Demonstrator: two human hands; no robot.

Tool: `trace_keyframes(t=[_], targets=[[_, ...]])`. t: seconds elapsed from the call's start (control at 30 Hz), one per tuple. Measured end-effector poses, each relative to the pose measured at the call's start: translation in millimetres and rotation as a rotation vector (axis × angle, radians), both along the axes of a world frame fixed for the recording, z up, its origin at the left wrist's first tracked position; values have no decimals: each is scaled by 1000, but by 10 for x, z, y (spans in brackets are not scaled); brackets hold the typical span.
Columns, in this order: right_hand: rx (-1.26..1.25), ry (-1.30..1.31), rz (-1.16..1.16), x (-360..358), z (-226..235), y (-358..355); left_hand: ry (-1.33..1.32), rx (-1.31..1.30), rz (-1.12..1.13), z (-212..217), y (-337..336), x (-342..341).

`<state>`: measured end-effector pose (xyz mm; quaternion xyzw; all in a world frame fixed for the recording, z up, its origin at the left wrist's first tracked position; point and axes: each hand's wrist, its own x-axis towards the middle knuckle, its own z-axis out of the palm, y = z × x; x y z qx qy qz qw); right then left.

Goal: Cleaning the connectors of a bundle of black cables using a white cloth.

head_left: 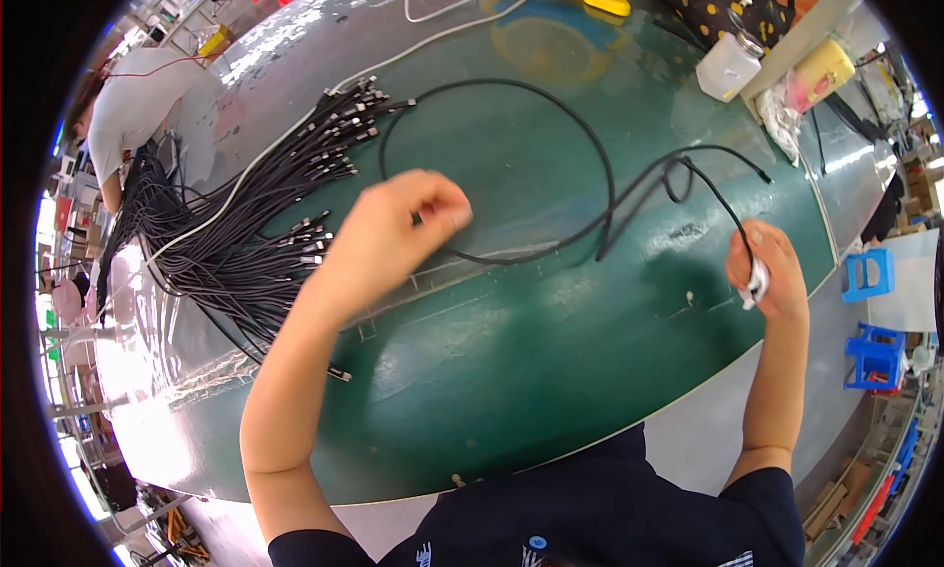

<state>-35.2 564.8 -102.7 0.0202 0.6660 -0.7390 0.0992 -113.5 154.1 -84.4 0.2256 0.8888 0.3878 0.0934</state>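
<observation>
Wearer's navy shirt (590, 508) sits closest, on the near side of the cable bundle (236, 223). Black cable (611, 179) in work lies looped on the green tabletop (551, 360), right of the bundle, loop's left edge just beside the bundle's plug ends (346, 124). Right hand (769, 262): well right of the bundle, fingers pinched round a white cloth (756, 284), a length of cable running into it. Left hand (398, 205): just right of the bundle, fingers curled, thumb near the index; blurred, can't tell if it pinches anything. My read: cable gets drawn through the cloth. To do it well: wrap cloth fully round the jacket, light even squeeze, one steady pull, ease off near the plug so it doesn't get yanked. Use the left to steady the loop on the bundle side, else slack could drag across those plug ends and snag. Clear the small twist right of the main loop first; it could tighten into a kink. White bottle (730, 67) stands far right of the bundle, apart from the cable; low knock risk, I'd guess.
</observation>
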Motion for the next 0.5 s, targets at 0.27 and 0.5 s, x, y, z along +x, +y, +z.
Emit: trace_keyframes(t=[0.27,0.5], targets=[[209,-83,-1,161,78,565,376,-220,-249,-198,55,241],[591,-192,-135,203,84,985,439,-164,-228,-229,148,228]])
